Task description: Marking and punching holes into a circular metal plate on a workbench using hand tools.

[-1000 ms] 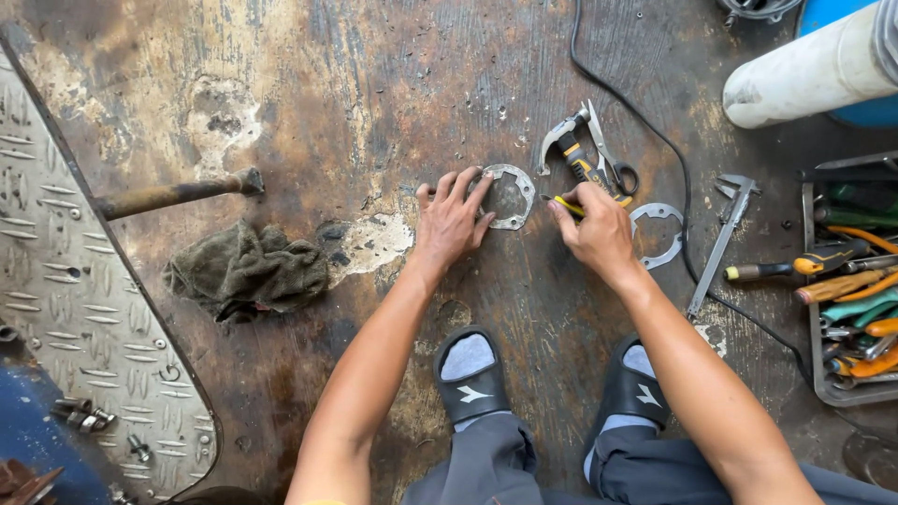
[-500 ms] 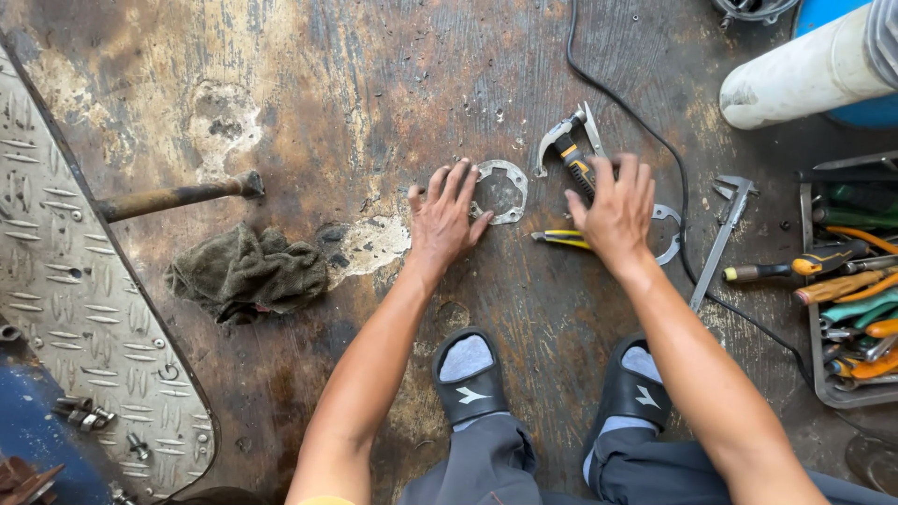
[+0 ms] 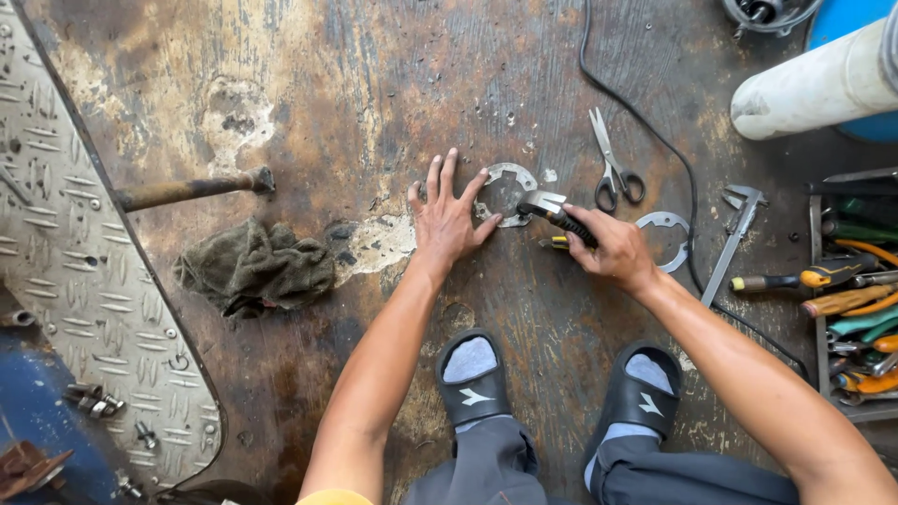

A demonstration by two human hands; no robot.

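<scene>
A workshop: stained metal floor, tread plate, tray of hand tools, oily rag.

Bright even daylight, soft shadows, sharp

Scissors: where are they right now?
Head view, right of centre: the scissors lie on the floor just above the right hand, left of the black cable.
</scene>
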